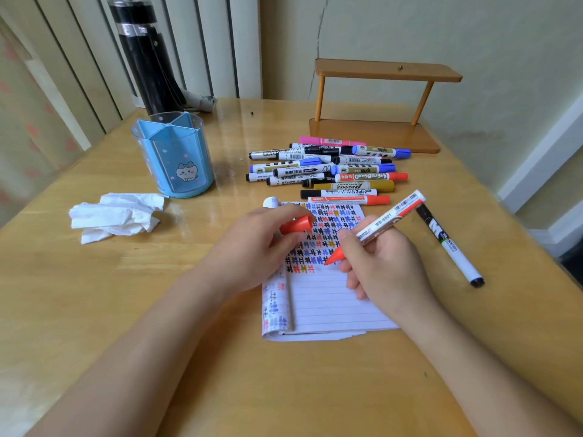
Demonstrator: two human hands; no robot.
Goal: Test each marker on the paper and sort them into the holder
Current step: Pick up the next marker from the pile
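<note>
My right hand [383, 263] grips an uncapped red marker [389, 220], its red tip touching the lined paper pad [328, 301] just below rows of red, blue and black test marks. My left hand [262, 244] rests on the pad's left side and pinches the marker's red cap [296, 224]. A pile of several markers [328, 168] lies behind the pad. The blue divided holder [173, 156] stands at the left back, with no marker visible in it.
One black-capped marker [449, 244] lies alone right of the pad. A crumpled white tissue [116, 216] sits left of the pad. A brown wooden shelf [378, 105] and a black flask [145, 55] stand at the table's back edge.
</note>
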